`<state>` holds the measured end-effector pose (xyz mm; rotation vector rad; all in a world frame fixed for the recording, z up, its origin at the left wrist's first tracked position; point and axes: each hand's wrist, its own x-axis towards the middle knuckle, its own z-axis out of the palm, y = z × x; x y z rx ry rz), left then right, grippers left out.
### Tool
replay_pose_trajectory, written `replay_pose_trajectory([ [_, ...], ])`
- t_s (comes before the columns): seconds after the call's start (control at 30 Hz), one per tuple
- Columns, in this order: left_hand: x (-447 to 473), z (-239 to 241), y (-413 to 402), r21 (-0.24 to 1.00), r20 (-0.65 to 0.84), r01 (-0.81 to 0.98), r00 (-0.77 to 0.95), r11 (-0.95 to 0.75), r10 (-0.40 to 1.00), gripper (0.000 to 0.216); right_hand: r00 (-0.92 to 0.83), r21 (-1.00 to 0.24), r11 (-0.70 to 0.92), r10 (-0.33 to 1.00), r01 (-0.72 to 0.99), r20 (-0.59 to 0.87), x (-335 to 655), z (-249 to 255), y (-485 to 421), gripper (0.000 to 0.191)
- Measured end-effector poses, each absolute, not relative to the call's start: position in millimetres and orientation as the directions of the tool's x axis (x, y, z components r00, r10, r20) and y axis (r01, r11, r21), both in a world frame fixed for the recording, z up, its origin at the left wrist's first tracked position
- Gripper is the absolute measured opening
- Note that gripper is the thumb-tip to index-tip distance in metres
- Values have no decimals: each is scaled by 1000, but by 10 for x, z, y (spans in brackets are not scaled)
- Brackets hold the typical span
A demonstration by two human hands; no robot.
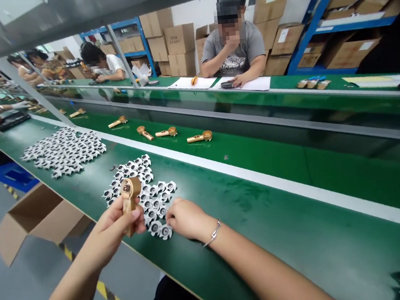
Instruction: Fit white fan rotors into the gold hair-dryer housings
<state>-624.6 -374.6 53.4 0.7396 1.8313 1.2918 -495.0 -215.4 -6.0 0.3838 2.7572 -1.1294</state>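
Note:
My left hand [122, 220] is closed round the handle of a gold handheld fan body [130, 188], held upright with its round head at the top. A small shaft shows inside that open head. My right hand [187, 219] rests low over the green table, at the right edge of a cluster of white fan blades [148, 205] with dark hubs. Its fingers are curled down beside the nearest blades, and the fingertips are mostly hidden. Whatever they may hold cannot be made out.
A larger spread of white fan blades [65, 150] lies further left. Several gold fan bodies [200, 136] lie on the green conveyor belt [274, 162] beyond a white strip. A co-worker [233, 44] sits opposite. An open cardboard box [41, 215] stands on the floor at left.

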Motion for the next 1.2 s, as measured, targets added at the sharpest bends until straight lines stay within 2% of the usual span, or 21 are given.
replay_pose_trajectory([
  [0.2,-6072,242,-3866,918,-312,29,-561,395,767,23,-960,-700,657,178,279,-216,-4952,-62,-2189,27],
  [0.37,-5857,224,-3832,897,-332,65,-555,438,763,25,-942,-788,535,292,303,-164,-4736,38,-2135,12],
  [0.47,-5757,278,-3735,852,-240,257,-584,457,776,23,-905,-862,385,391,328,-169,-4440,226,-2063,18],
  [0.57,-5653,340,-3596,731,-122,527,-524,434,843,18,-854,-906,270,496,326,-160,-4180,439,-2041,16],
  [0.73,-5479,434,-3381,629,-94,678,-420,381,903,14,-747,-974,128,663,185,-54,-4003,595,-2082,4],
  [0.97,-5345,517,-3272,520,-47,789,-356,327,933,10,-689,-953,227,724,199,28,-3861,631,-2066,8],
  [1.07,-5310,521,-3252,438,-30,836,-354,330,935,6,-676,-960,214,736,181,37,-3816,608,-2091,9],
  [1.13,-5290,502,-3225,354,5,883,-332,309,943,5,-657,-988,102,754,115,1,-3807,563,-2103,11],
  [1.2,-5268,456,-3198,278,55,926,-281,256,958,10,-639,-992,-123,764,0,-95,-3801,510,-2097,16],
])
